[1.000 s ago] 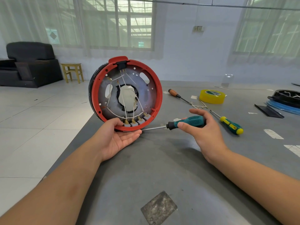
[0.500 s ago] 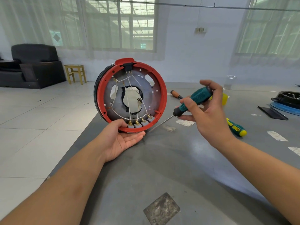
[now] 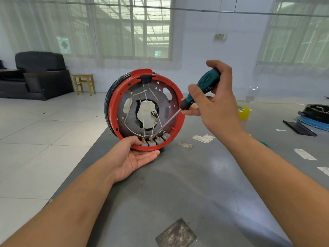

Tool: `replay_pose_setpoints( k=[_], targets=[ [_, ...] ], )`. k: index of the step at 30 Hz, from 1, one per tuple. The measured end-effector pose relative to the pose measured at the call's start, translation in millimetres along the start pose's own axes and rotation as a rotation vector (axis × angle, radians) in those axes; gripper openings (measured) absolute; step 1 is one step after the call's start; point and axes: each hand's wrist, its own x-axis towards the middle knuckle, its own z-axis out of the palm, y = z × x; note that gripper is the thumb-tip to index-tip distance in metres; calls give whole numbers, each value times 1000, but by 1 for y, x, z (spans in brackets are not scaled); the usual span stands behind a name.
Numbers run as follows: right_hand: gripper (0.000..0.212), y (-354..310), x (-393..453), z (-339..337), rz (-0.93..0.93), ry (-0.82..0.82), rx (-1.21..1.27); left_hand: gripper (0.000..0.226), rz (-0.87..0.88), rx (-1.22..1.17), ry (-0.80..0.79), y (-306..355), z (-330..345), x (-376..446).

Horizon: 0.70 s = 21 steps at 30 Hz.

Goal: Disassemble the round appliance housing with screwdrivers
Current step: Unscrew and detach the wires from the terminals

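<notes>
The round appliance housing (image 3: 145, 111) stands on its edge on the grey table (image 3: 195, 184), its open side facing the camera, with a red rim around a grey metal plate that carries white wires and a row of small grey terminal blocks along the bottom. The left hand (image 3: 135, 157) lies palm up under the lower rim, its fingers straight beneath the housing and the thumb pressed against the rim just left of the terminal blocks, propping it up rather than closing round it. The right hand (image 3: 217, 104) is up beside the housing's right rim and grasps a teal-and-black screwdriver (image 3: 199, 90) by the handle, fingers wrapped over the top and the thumb along the near side. The steel shaft slants down and leftward from this hand, across the inside of the rim, and its tip sits at the terminal blocks, close to the left thumb; whether it is seated in a screw cannot be told. Just behind the right hand, partly hidden by the wrist, a yellow roll of tape (image 3: 243, 112) lies on the table. Scraps of white tape (image 3: 203, 138) are stuck to the surface below the right forearm, and farther out to the right of that arm sits a black and blue part (image 3: 315, 114)
</notes>
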Motion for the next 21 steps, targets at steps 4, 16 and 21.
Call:
replay_pose_setpoints(
  k=[4, 16, 21],
  targets=[
    [59, 4, 1, 2, 23, -42, -8, 39, -7, 4, 1, 0, 0, 1],
    [66, 3, -3, 0, -37, -5, -72, 34, -17, 4, 23, 0, 4, -2],
    [67, 4, -6, 2, -38, -20, -92, 39, -14, 3, 37, 0, 7, -3]
  ],
)
